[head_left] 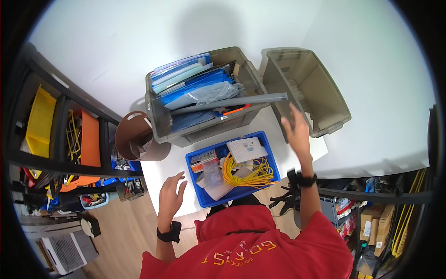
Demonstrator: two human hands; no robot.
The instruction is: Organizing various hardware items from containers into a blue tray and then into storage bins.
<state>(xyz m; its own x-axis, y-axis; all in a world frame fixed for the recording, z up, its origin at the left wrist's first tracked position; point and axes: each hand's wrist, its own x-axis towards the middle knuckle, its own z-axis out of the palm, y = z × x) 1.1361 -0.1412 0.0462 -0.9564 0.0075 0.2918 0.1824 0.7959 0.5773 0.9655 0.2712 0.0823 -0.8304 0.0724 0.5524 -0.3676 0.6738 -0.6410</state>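
A blue plastic tray lies on the white table before me, holding a coiled yellow cable, a white box-shaped device, a small clear plastic bag and other small items. My left hand hovers over the table just left of the tray, fingers apart, holding nothing. Up to the right, my right hand is raised with fingers spread and empty, near the end of a grey tube. That tube rests across a large grey bin filled with blue folders and plastic sleeves.
Right of the filled bin stands a second grey bin with a few items low inside. A brown waste bin is beside the table's left edge. Dark shelving with a yellow bin and an orange bin stands left; more shelves are right.
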